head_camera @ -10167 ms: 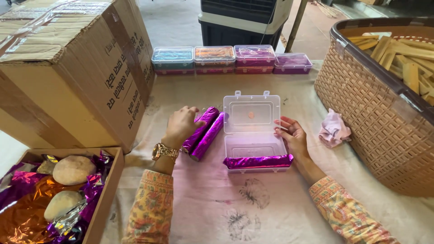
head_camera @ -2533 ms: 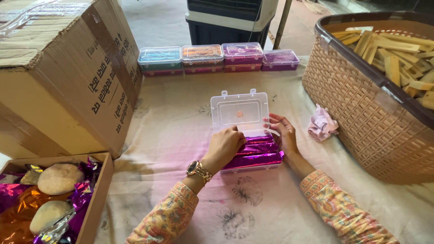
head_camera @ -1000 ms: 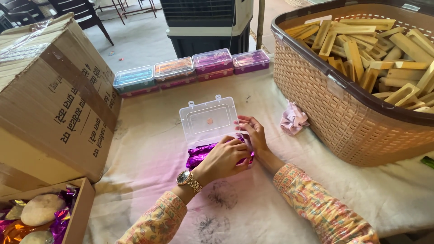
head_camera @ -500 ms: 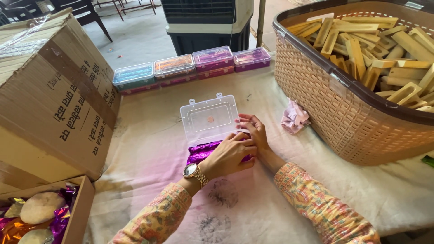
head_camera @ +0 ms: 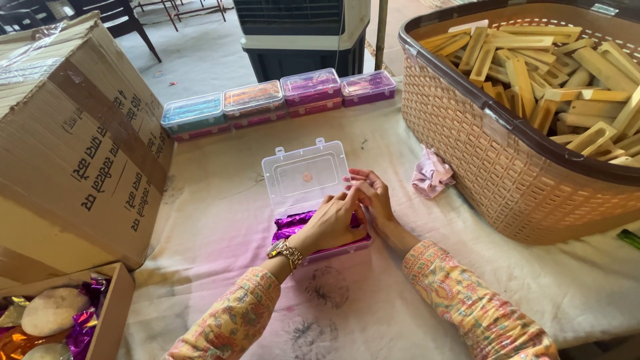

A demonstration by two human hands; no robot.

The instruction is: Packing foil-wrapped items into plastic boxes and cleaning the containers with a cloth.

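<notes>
My left hand [head_camera: 333, 222] has slid further across the purple foil bars [head_camera: 293, 225] in the clear box [head_camera: 303, 179] mid-table, fingers loosely curved, touching them. My right hand [head_camera: 373, 199] fingertips pinch beside it, near the woven basket [head_camera: 507, 167].

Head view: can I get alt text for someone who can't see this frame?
Both hands, left hand and right hand, press shiny purple wrapped pieces into an open clear plastic box on a cloth-covered table. A woven basket of wooden blocks stands right, a cardboard box left, four filled boxes behind.
</notes>
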